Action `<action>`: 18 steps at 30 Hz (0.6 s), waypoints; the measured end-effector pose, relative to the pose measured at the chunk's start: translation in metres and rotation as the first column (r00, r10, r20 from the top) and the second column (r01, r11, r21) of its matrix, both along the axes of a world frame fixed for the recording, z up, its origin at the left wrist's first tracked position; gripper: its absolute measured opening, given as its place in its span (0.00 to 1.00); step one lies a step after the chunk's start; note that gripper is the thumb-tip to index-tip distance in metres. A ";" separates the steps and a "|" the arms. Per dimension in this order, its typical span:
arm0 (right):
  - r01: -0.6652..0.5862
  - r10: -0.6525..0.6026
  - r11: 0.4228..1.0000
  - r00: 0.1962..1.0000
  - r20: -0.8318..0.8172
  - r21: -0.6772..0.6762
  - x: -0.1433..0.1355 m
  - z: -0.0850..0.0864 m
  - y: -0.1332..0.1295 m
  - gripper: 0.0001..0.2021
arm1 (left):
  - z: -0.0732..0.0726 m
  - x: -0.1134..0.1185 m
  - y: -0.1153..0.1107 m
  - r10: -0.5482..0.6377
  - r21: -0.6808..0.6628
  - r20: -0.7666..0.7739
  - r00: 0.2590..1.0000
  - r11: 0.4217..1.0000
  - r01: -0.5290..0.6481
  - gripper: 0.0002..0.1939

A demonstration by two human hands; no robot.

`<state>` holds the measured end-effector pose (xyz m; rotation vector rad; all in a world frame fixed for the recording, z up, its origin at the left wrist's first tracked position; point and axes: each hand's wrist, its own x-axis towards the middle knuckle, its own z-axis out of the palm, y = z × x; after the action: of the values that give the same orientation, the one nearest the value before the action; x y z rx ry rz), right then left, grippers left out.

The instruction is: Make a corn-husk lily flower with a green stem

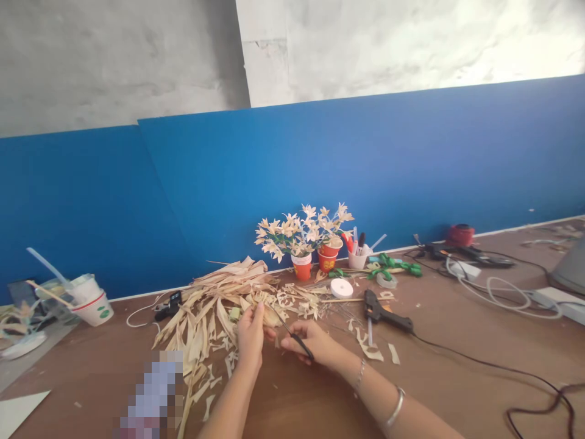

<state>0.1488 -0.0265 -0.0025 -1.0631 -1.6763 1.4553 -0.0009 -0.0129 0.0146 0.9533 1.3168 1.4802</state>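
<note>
My right hand [304,342] is closed on a pair of dark-handled scissors [300,346], whose blades point up and left toward my other hand. My left hand [251,341] pinches a pale piece of dried husk [273,316] close to the blades; its exact shape blends into the scraps behind. Beyond and left of it spreads a pile of dried husks [196,314], with small cut pieces scattered around. Behind my hands, pale husk flowers [292,228] stand in a red paper cup [301,267].
A black glue gun [386,314] lies to the right, its cord trailing forward. Near it are a white tape roll [341,288], green ribbon [397,266] and a pen cup [357,260]. White cups [94,308] stand at left. A blue partition [228,183] borders the table.
</note>
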 end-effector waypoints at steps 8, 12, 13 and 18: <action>-0.120 0.118 0.992 0.992 -0.036 -0.043 0.010 0.002 0.005 0.21 | -0.002 -0.005 0.002 -0.085 0.015 -0.062 0.994 0.996 0.087 0.19; -0.146 0.145 0.988 0.989 -0.013 -0.047 0.016 0.006 0.005 0.21 | -0.001 -0.006 0.002 -0.113 0.011 -0.083 0.990 0.993 0.114 0.19; -0.150 0.150 0.988 0.989 -0.008 -0.048 0.017 0.007 0.005 0.21 | -0.001 -0.007 0.002 -0.118 0.011 -0.083 0.990 0.993 0.119 0.19; -0.167 0.167 0.984 0.986 -0.014 -0.062 0.020 0.010 0.004 0.19 | 0.000 -0.007 0.003 -0.138 0.007 -0.087 0.987 0.990 0.139 0.19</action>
<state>0.1687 -0.0222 0.0075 -0.9672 -1.7587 1.6265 -0.0079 -0.0097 0.0143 1.1053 1.2770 1.3557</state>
